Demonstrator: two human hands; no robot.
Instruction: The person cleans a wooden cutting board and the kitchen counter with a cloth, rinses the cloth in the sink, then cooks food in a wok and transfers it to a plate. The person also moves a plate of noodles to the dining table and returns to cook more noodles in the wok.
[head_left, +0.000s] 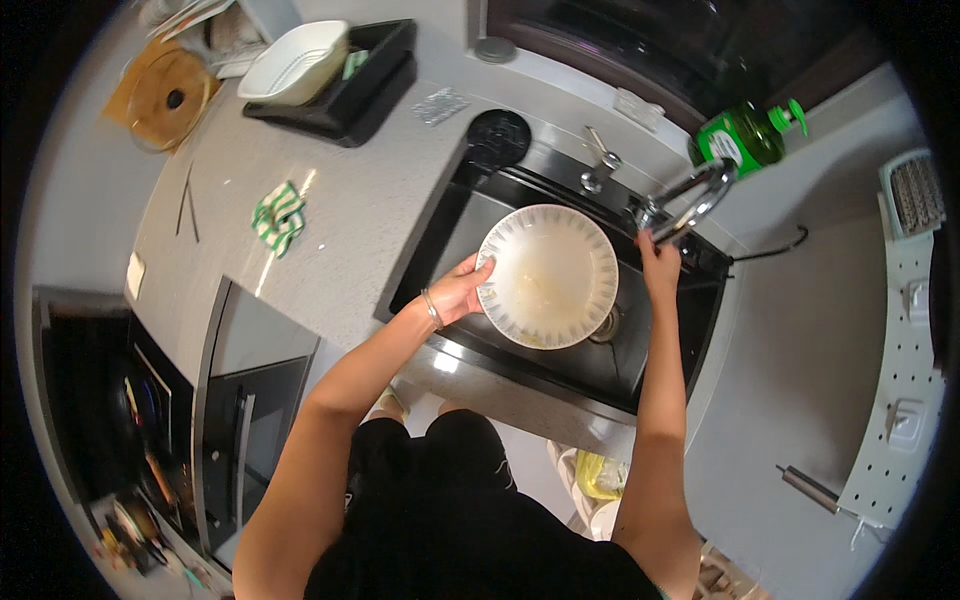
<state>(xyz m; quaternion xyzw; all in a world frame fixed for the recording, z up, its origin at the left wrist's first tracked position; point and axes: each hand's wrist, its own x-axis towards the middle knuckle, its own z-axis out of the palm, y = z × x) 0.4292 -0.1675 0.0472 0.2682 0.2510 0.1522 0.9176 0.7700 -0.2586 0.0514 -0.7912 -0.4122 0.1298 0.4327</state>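
My left hand (463, 291) grips the left rim of a round white plate (551, 274) with a grey dashed border, its thumb over the edge. The plate is held above a black sink (465, 217) and carries yellowish residue or cloudy liquid. Part of the sink's drain (606, 327) shows past the plate's lower right edge. My right hand (660, 262) is at the base of the curved chrome faucet (697, 202), its fingers raised against it. Whether they close around a part of the faucet is hard to see.
Behind the sink stand a small chrome dispenser tap (600, 169) and a green pump bottle (739, 141). A black round drain basket (499, 139) sits at the back left corner. On the left counter lie a green-striped cloth (280, 219), chopsticks (186, 202) and a white basket (296, 64) on a black bin.
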